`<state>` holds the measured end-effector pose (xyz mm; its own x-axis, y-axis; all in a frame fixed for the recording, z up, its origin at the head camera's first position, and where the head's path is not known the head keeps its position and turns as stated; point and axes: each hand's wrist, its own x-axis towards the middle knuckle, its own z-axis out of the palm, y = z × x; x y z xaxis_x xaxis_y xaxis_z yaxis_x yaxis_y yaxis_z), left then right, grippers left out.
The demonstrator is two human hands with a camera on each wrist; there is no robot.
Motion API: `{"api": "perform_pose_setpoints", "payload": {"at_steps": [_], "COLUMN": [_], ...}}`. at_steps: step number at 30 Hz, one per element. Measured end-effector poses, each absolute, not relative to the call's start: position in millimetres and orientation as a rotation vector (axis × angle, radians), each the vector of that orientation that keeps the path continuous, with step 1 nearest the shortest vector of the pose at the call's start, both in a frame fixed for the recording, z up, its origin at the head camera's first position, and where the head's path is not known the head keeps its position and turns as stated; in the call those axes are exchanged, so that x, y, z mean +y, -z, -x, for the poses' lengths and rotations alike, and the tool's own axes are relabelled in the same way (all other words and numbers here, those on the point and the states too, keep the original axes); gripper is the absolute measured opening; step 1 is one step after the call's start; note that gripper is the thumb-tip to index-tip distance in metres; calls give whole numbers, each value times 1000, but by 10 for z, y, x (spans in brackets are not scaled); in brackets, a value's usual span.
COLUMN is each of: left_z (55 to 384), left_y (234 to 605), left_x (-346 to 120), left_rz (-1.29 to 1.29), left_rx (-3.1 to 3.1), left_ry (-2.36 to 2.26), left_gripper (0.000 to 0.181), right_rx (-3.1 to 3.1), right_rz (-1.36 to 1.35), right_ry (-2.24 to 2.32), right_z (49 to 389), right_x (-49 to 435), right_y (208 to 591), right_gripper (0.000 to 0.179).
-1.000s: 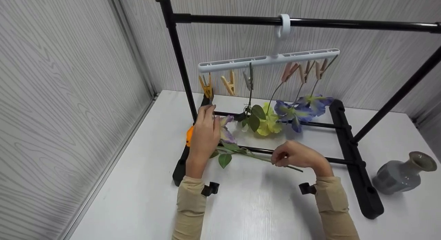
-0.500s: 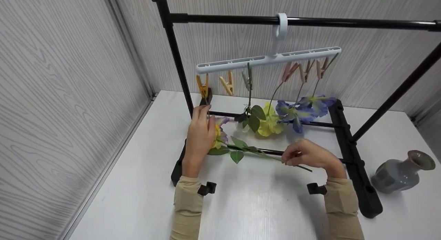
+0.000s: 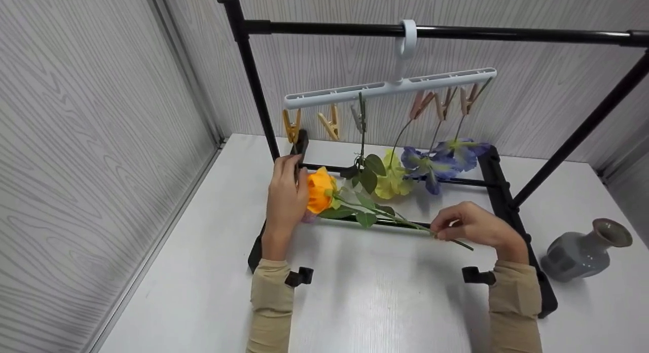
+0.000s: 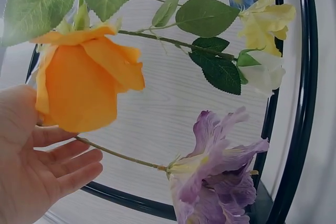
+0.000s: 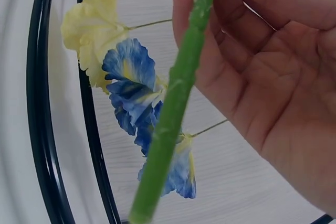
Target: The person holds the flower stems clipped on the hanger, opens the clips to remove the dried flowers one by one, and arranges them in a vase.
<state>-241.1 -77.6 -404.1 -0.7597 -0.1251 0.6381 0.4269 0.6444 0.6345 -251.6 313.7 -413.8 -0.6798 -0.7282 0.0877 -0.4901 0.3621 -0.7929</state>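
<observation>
Left hand (image 3: 286,198) reaches forward, fingers loose; right hand (image 3: 470,225) pinches.

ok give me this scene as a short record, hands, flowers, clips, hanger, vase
right hand: pinches the green stem of the orange rose
left hand: at the thin stem of the purple flower; grip unclear
other flowers: white flower, yellow flower, two blue flowers, hanging from clips
tan clip: second from left, no stem seen in it
white hanger: hooked over the top bar of the black rack
grey vase: standing beside the rack's right foot
</observation>
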Motion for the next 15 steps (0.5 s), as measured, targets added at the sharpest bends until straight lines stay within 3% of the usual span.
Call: {"api": "perform_pose_setpoints", "payload": {"at_steps": [15], "left_z": [2446], "left_y": [4093], "left_x": [-743], "left_rz": [246], "left_rx": [-2124], "left_ry": [1082], "left_gripper": [22], "right_rx": [2140], "right_rz": [1118], "right_ry": [1696], "right_z": [2441], "right_x": [3478], "right_y": [4120], "right_gripper": [13]}}
